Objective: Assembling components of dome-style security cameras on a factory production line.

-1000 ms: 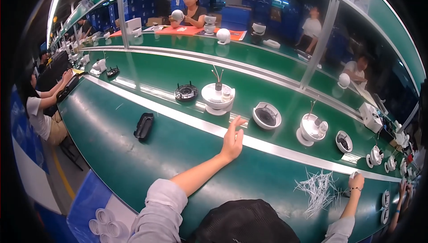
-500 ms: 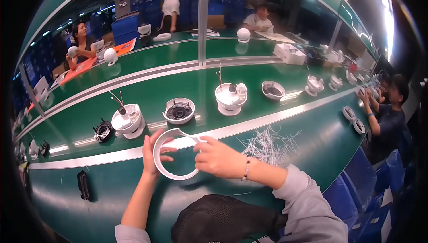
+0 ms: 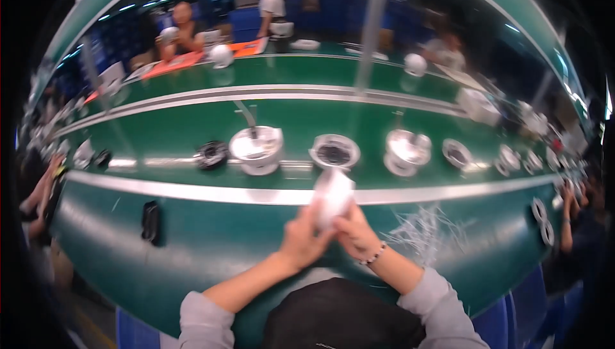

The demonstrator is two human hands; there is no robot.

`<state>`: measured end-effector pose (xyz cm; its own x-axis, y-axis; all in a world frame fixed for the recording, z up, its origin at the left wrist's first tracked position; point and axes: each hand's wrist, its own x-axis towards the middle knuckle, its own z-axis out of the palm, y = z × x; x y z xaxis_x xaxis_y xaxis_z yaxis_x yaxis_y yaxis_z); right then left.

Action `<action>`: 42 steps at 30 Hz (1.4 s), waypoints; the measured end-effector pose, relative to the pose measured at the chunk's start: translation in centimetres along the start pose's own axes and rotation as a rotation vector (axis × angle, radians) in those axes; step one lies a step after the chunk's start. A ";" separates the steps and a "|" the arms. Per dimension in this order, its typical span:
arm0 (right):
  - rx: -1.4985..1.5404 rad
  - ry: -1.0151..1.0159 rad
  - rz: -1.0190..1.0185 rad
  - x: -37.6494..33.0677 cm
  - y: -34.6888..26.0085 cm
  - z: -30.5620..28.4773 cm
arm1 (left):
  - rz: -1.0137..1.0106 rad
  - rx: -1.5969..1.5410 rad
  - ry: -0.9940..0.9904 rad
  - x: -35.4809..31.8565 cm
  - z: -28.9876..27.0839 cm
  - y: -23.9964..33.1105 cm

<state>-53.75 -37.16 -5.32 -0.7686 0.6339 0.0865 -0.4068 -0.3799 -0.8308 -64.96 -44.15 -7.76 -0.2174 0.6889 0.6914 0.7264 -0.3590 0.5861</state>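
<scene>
Between my two hands, just on my side of the light rail, I hold a white plastic ring (image 3: 334, 196), turned edge-on and blurred. My left hand (image 3: 303, 237) is closed on its left side, and my right hand (image 3: 357, 232), with a beaded bracelet at the wrist, grips its lower right side. Directly beyond the ring sits a white round shell with a dark inside (image 3: 334, 152). To its left stands a white bowl-shaped housing with wires (image 3: 256, 150), and to its right is a similar white housing (image 3: 407, 152).
Thin white strips (image 3: 428, 230) lie heaped right of my hands. A black elongated part (image 3: 150, 222) rests on the bench at left. A black round part (image 3: 212, 155) and another shell (image 3: 457, 154) sit beyond the rail (image 3: 192, 190). Several people work around the benches.
The ring has turned from face-on to edge-on, and both hands have come together around it. My view has swung left, so the bench things appear farther right.
</scene>
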 end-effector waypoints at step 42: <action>0.377 -0.265 0.262 2.9 7.1 -1.2 | -1.021 -0.407 0.064 5.6 -14.1 -21.2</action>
<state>-58.26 -37.24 -11.65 -0.9469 0.3116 0.0793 -0.2962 -0.7495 -0.5920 -90.82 -41.59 -10.37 -0.6356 0.7499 -0.1836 -0.0807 0.1719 0.9818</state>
